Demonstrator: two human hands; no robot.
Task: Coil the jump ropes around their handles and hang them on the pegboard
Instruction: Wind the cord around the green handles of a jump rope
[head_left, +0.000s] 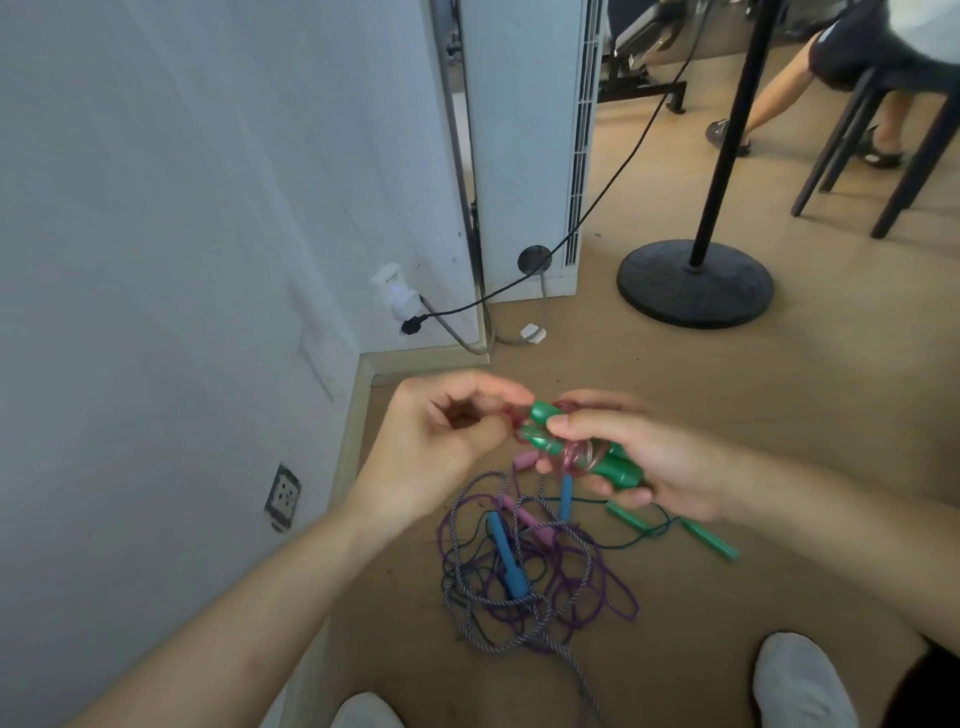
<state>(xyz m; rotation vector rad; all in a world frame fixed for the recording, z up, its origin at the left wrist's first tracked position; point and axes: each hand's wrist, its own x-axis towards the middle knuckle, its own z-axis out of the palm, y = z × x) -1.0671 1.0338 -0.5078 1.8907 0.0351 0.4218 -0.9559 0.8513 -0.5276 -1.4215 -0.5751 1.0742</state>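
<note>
item one, fingers. our left fingertips (483, 388) are drawn together, pinching the free end of the pink rope (574, 460) just beside the handle tops. our right thumb (587, 425) and the fingers beneath are clamped round the green handles (618, 472), held as a pair with the rope wound about their middle.
item two, hands. left hand (441, 431) and right hand (644, 467) meet above the floor (779, 415), near the wall (156, 208).
item three, stock below. a tangle of ropes (519, 597) lies on the floor with a blue handle (506, 558), pink handles (524, 514) and a second green pair (711, 540), all uncoiled.
item four, step. we judge this coil nearly closed. the next move calls for tucking the end under a turn so it holds. no pegboard is in view.
</note>
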